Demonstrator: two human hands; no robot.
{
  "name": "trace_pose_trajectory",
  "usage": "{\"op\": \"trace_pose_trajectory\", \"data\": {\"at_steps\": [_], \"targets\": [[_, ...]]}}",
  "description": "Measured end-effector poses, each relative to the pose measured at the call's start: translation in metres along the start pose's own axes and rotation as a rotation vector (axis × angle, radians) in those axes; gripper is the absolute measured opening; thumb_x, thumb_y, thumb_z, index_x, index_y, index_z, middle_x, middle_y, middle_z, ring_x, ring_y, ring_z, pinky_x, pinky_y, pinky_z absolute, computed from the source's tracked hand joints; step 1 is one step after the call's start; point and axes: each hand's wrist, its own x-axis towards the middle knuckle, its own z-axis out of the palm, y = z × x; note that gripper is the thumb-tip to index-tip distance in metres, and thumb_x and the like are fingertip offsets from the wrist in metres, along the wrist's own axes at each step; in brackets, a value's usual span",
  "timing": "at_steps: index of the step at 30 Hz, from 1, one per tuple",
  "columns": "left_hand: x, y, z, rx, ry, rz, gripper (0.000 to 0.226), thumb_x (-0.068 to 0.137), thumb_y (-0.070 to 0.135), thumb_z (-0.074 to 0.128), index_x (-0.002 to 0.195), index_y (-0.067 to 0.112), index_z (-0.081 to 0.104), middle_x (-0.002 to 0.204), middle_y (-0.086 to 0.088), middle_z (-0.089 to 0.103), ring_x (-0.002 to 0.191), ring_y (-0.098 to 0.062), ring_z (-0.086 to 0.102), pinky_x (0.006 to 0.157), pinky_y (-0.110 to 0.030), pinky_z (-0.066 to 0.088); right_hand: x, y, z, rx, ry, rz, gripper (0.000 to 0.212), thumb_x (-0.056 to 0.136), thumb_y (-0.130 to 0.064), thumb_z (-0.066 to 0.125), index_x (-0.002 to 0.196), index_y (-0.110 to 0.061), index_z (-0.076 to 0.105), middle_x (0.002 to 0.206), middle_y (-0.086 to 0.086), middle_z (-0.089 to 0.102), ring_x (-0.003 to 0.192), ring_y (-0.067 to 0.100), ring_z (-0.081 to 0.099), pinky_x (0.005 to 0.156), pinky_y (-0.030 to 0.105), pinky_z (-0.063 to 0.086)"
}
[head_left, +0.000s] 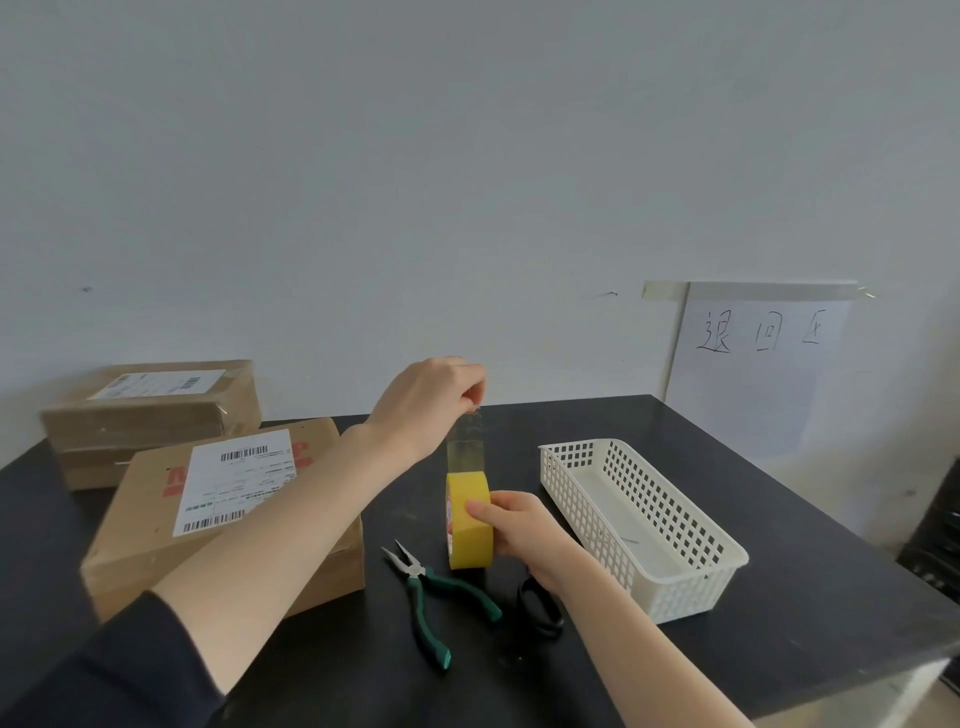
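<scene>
A yellow roll of tape (467, 540) stands on edge above the black table (779, 623), near its middle. My right hand (524, 530) grips the roll from the right, thumb across its yellow band. My left hand (436, 400) is raised above it and pinches the free end of a clear strip of tape (466, 444), pulled straight up from the roll. Left of the roll lies a brown cardboard parcel (150, 525) with a white shipping label; my left forearm crosses over it.
A second taped parcel (150, 415) sits at the back left. Green-handled pliers (431, 597) and black scissors (543, 613) lie in front of the roll. A white perforated basket (660, 519) stands to the right. A paper sign (763, 364) is taped to the wall.
</scene>
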Motion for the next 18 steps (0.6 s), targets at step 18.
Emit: {"op": "trace_pose_trajectory", "data": {"at_steps": [18], "targets": [[0.006, -0.001, -0.012, 0.073, 0.106, 0.019, 0.007, 0.091, 0.012, 0.056, 0.087, 0.017, 0.058, 0.088, 0.003, 0.060, 0.078, -0.013, 0.051, 0.064, -0.022, 0.038, 0.004, -0.020, 0.005, -0.070, 0.161, 0.119, 0.054, 0.086, -0.053, 0.063, 0.113, -0.007, 0.067, 0.103, 0.008, 0.072, 0.096, 0.021, 0.066, 0.093, 0.038, 0.053]]}}
